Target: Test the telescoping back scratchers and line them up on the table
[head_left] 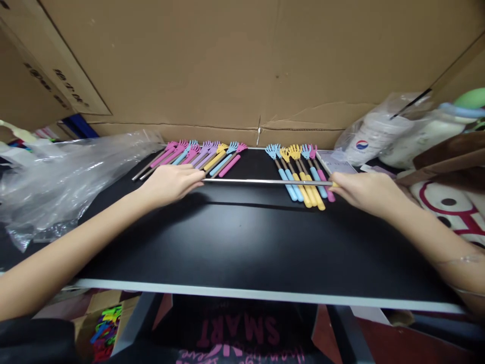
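A back scratcher with a telescopic metal rod [261, 181] is stretched level between my two hands, above the black table. My left hand [170, 186] is closed around its left end, hiding that tip. On the other end my right hand [367, 192] is closed too, and a bit of yellow shows at its fingers. Behind the rod lies a row of pink, blue, purple and yellow back scratchers [230, 166], claws pointing away, partly covered by my left hand. Near my right hand lies a second group of blue, yellow and pink back scratchers [310, 194].
Clear plastic bags [71, 177] lie on the left of the table [235, 253]. At the right stand a bagged white cup [373, 136], a bottle [420, 131] and a phone-like flat object [335, 163]. Cardboard [212, 65] walls the back. Below left is a box of colourful pieces [108, 328].
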{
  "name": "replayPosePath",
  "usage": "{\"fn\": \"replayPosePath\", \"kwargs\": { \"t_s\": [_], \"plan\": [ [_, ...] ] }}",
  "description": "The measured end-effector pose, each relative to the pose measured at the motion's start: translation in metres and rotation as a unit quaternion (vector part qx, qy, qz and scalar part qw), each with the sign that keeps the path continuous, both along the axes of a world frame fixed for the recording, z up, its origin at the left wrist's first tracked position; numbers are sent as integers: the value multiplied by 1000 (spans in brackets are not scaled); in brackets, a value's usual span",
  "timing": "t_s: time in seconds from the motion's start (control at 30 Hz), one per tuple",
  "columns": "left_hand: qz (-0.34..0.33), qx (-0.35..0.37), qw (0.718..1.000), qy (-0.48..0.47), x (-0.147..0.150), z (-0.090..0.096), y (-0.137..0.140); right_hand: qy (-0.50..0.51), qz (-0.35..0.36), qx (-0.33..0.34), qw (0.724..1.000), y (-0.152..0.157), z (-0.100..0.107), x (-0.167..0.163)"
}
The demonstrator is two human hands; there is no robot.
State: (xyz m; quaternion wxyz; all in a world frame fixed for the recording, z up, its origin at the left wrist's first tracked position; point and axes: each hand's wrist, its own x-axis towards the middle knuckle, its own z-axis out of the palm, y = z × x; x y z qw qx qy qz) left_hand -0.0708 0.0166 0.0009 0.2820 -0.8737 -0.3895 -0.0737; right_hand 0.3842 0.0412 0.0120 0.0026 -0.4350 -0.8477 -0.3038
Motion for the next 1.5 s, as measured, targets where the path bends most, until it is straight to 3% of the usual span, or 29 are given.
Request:
{"fn": "replayPosePath", "kwargs": {
  "t_s": [0.13, 0.4, 0.53, 0.7, 0.9, 1.03, 1.17, 1.3, 1.5],
  "plan": [
    [2, -11, 1000, -4, 3, -4, -2, 0, 12, -31, 999, -6, -6, -11],
    [-58, -41, 996, -47, 92, -3, -21, 12, 59, -87, 994, -36, -10, -104],
    [-68, -54, 995, -50, 106, -7, -23, 15, 67, -95, 993, -45, -10, -119],
    [-77, -46, 995, -45, 80, -2, -23, 31, 99, -52, 993, -42, -6, -86],
    [-37, 50, 998, 13, 14, 8, -23, 14, 67, 28, 997, -20, -3, -12],
    [-14, 60, 998, 33, -9, 5, -26, 17, 54, 5, 998, -17, -9, 3],
    [-8, 37, 999, 25, -10, -2, -19, 29, 39, -49, 998, -15, -12, -4],
    [0, 34, 999, -6, 13, -5, -15, 46, 32, -61, 997, -15, -9, -28],
    [-25, -16, 998, -52, 89, -5, -26, 28, 84, -84, 993, -34, -7, -108]
  ]
}}
